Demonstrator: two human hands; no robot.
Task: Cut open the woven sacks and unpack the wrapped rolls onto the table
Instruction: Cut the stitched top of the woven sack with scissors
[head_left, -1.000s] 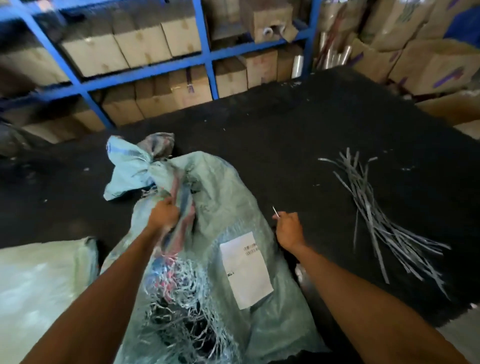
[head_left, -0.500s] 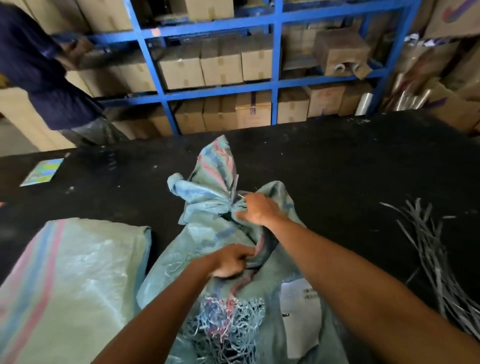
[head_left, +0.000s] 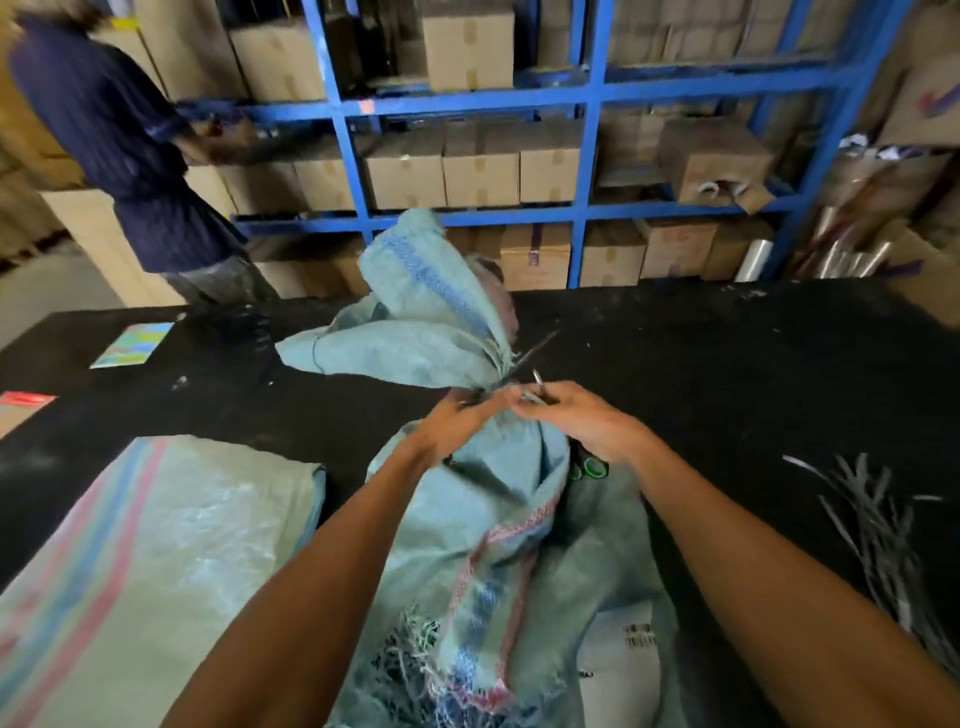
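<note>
Nearest the camera, a pale green woven sack (head_left: 519, 519) lies on the black counter (head_left: 727, 389), its frayed end of loose threads (head_left: 410, 654) toward the viewer and a white label (head_left: 623, 670) on its right side. A second sack (head_left: 130, 561), flat and striped pink and blue, lies just beside it on the left. On the right, a bundle of grey cut strips (head_left: 878, 525) rests well apart from the sacks.

Both forearms reach forward over the sack. The left hand (head_left: 457, 423) grips the bunched fabric at the neck. The right hand (head_left: 582, 421) is curled around a pair of scissors (head_left: 524, 366), whose blades point at the tied knot. Below the right wrist, green-rimmed roll ends (head_left: 589, 467) show through an opening in the sack. Past the knot, the sack's gathered top (head_left: 426, 312) stands up.

Farther off, a coloured sheet (head_left: 132, 344) lies on the counter's left. Behind stand blue shelves (head_left: 587, 156) stacked with cardboard boxes (head_left: 483, 171), and a person in a dark shirt (head_left: 119, 145) at the left.
</note>
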